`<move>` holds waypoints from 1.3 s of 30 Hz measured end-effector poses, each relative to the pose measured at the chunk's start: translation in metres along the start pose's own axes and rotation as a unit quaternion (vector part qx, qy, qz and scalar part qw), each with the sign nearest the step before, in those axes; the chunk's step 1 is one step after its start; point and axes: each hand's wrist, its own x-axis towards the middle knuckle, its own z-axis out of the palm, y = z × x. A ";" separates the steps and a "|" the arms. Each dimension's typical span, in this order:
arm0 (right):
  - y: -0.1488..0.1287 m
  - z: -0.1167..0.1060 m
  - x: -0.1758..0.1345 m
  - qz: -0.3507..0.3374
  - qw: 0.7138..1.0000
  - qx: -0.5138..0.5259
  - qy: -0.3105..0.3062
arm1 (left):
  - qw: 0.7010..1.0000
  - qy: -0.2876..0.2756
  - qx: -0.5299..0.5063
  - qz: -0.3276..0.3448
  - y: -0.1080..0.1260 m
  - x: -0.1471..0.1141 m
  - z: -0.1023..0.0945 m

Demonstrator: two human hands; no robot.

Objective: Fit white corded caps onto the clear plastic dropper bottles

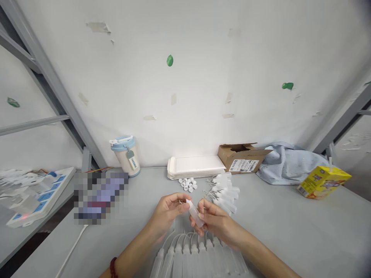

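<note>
Both hands meet over the grey table around a small translucent white plastic bottle [196,214], tilted with its narrow top toward the upper left. My right hand [217,221] is closed round the bottle's body. At its top end, my left hand [168,210] pinches with thumb and forefinger; whether a cap sits between them cannot be made out. Just beyond lies a small heap of white caps [188,184]. A pile of similar small bottles [226,192] with thin curved tips is behind my right hand. Below my hands, several longer clear bottles [185,258] with thin bent tubes lie in a row.
At the back stand a stack of white boxes or envelopes [199,165], an open cardboard box [242,158] and a cream-and-blue tumbler [127,156]. Blue cloth [285,164] and a yellow carton [323,182] are right. A pixelated object [101,197], cable [72,249] and power strip [43,197] are left.
</note>
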 end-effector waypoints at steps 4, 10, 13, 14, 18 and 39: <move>0.001 -0.001 0.000 -0.008 1.000 -0.005 -0.010 | 1.000 -0.007 -0.008 0.007 0.002 -0.001 -0.004; -0.004 0.001 -0.001 -0.041 0.994 -0.102 0.023 | 0.998 0.048 0.047 0.008 0.003 0.000 0.001; -0.002 0.000 -0.001 -0.086 0.965 -0.229 0.093 | 0.988 0.130 0.081 0.021 0.003 0.002 0.002; 0.001 -0.001 -0.001 -0.108 0.944 -0.287 0.123 | 0.983 0.152 0.097 0.026 0.003 0.003 0.002; 0.013 -0.011 0.001 -0.189 0.824 -0.498 0.193 | 0.978 0.128 0.161 0.039 0.001 0.004 0.001; 0.010 -0.014 -0.001 -0.405 0.662 -0.608 0.166 | 0.975 0.018 0.196 0.102 -0.004 -0.003 0.006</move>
